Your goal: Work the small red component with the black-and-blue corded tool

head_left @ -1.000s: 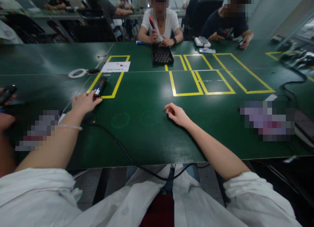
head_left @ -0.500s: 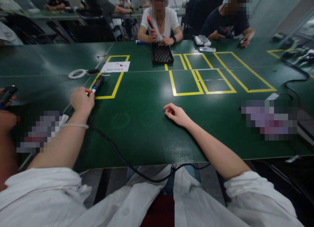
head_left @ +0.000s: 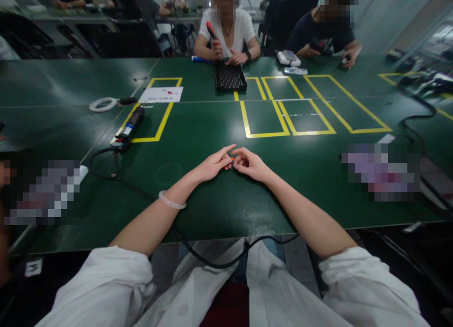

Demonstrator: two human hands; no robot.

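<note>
A tiny reddish piece (head_left: 232,162), too small to identify, sat on the middle of the green counter (head_left: 212,213), where our left hand (head_left: 212,165) and right hand (head_left: 253,165) each pinched it, grips nearly closed. A black corded screwdriver (head_left: 130,125) lay at ten o'clock.

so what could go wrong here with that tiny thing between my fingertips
1. The small part is pinched only by the fingertips of the left hand and right hand just above the dark green table. If it slips, it could roll away and be hard to spot.
2. The cable runs under the left forearm and off the table edge, leading to the screwdriver. An arm snag might drag the tool.
</note>
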